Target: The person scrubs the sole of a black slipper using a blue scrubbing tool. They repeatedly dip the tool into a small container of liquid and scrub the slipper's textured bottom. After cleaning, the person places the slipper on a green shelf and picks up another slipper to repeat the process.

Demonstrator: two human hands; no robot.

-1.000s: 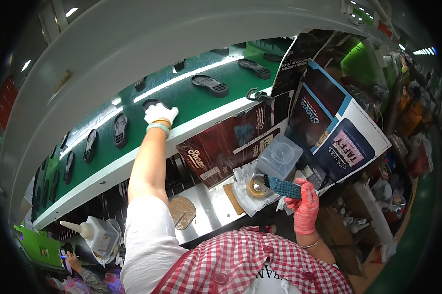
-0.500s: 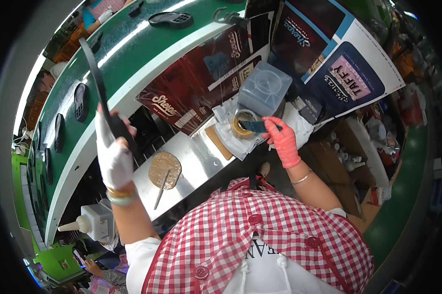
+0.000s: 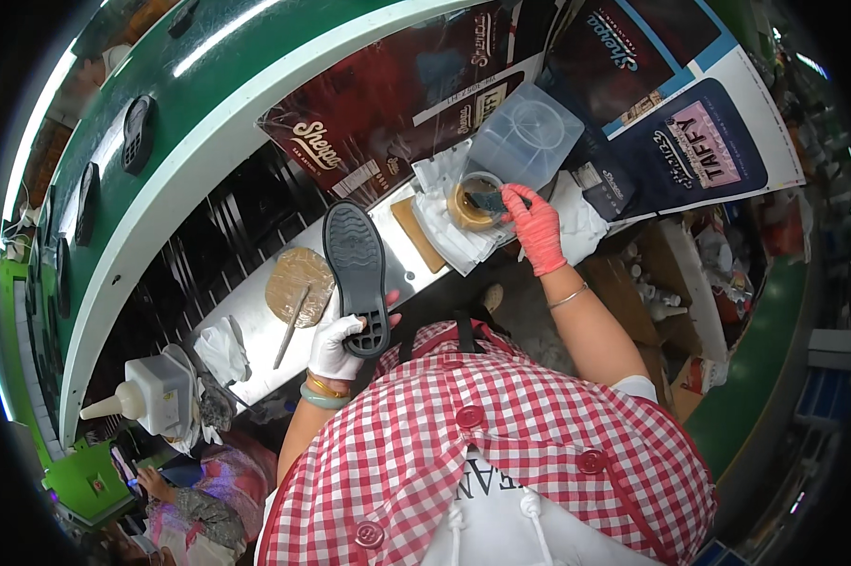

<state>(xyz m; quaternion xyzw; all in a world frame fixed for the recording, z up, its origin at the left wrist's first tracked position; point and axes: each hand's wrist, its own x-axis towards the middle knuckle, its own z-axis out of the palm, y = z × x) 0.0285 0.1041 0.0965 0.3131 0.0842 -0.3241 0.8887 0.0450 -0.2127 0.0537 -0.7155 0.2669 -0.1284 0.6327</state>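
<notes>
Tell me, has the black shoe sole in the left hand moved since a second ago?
Yes. The black shoe sole came off the green conveyor and now sits over the metal worktop, held in the left hand.

My left hand (image 3: 336, 347), in a white glove, is closed in a grip near my chest, wrist bent upward. My right hand (image 3: 536, 224), in a red glove, is stretched forward, fingers (image 3: 515, 195) curled down, forearm bare.
</notes>
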